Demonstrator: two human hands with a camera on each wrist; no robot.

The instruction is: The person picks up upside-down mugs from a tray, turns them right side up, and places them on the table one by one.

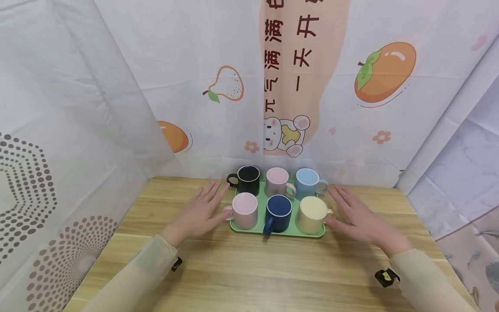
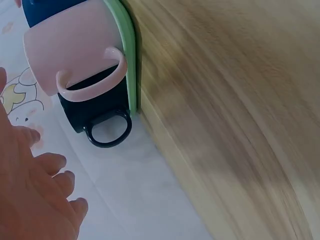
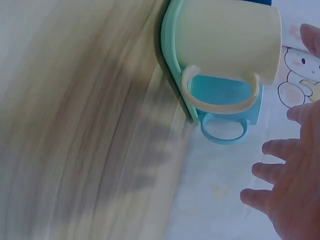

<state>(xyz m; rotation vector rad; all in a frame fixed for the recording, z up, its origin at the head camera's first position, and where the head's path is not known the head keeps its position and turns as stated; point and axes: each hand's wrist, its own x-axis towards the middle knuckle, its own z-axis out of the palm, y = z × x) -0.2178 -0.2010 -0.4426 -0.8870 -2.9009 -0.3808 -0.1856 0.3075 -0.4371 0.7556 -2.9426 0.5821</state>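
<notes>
Mugs stand upright in two rows on a green tray (image 1: pixel 262 209) against the back of the table. Behind are a black mug (image 1: pixel 249 181), a pink mug (image 1: pixel 276 184) and a light blue mug (image 1: pixel 306 185). The front row has a second pink mug (image 1: pixel 245 213), a navy mug (image 1: pixel 278 214) and a cream mug (image 1: pixel 311 216). My left hand (image 1: pixel 198 214) is spread left of the tray, thumb close by the front pink mug's handle (image 2: pixel 97 90). To the right, my right hand (image 1: pixel 360 220) has straight fingers, thumb near the cream mug's handle (image 3: pixel 220 106). Neither hand holds anything.
A wooden table (image 1: pixel 249 271) extends in front of the tray. White printed curtain (image 1: pixel 218 134) hangs right behind the table's back edge, with more cloth (image 1: pixel 78 143) along the left side. Small black devices sit at both wrists.
</notes>
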